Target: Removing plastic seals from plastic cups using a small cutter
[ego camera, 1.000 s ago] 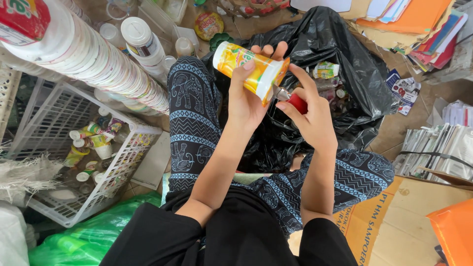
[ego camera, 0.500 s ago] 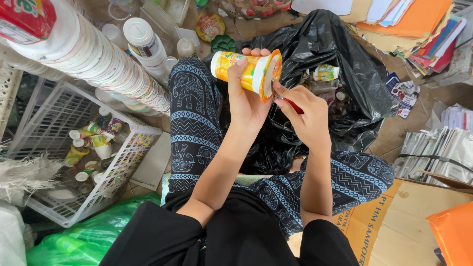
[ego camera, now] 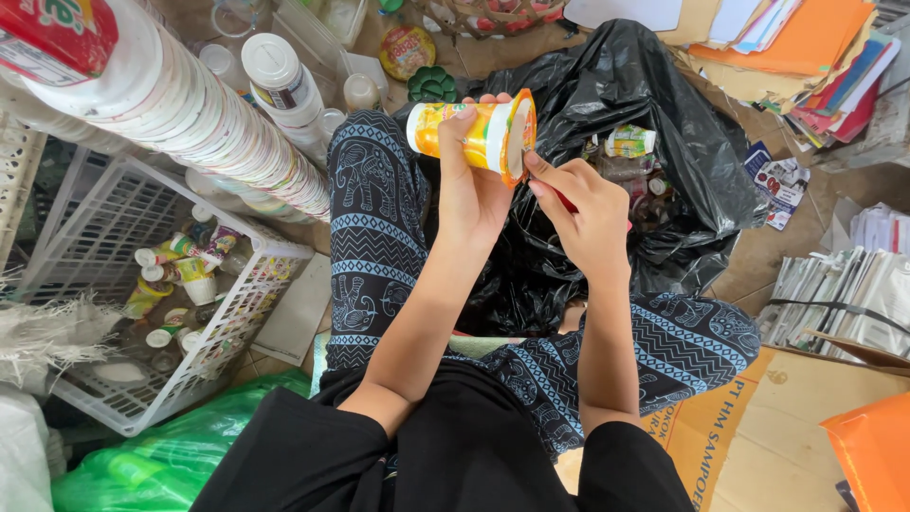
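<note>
An orange-and-yellow plastic cup (ego camera: 471, 138) is gripped on its side by the left hand (ego camera: 467, 194), the fingers wrapped over its top and the thumb tucked beneath, so that its open mouth faces the right hand (ego camera: 586, 209). The right hand is closed around a small red tool (ego camera: 566, 201), of which only a sliver shows between the fingers; its fingertips are pressed against the orange rim of the cup. What kind of tool it is cannot be told.

Directly behind the cup, an open black rubbish bag (ego camera: 664, 123) is spread on the floor, with small bottles and wrappers seen inside it. Below the cup, the person's crossed legs in dark patterned trousers (ego camera: 379, 237) are seen, the left knee rising just beside the cup. To the left of the cup, a long stack of nested white cups (ego camera: 190, 123) is laid at a slant, with a white-capped bottle (ego camera: 280, 81) between the stack and the cup. Farther left and lower than the cup, a white plastic basket (ego camera: 242, 313) is set, holding small capped bottles. A green plastic bag (ego camera: 142, 455) lies well below and left of the cup. To the upper right of the cup, orange and coloured papers (ego camera: 806, 47) are piled; to its right, bundled grey papers (ego camera: 844, 294) are stacked, and flattened cardboard (ego camera: 787, 417) lies to its lower right.
</note>
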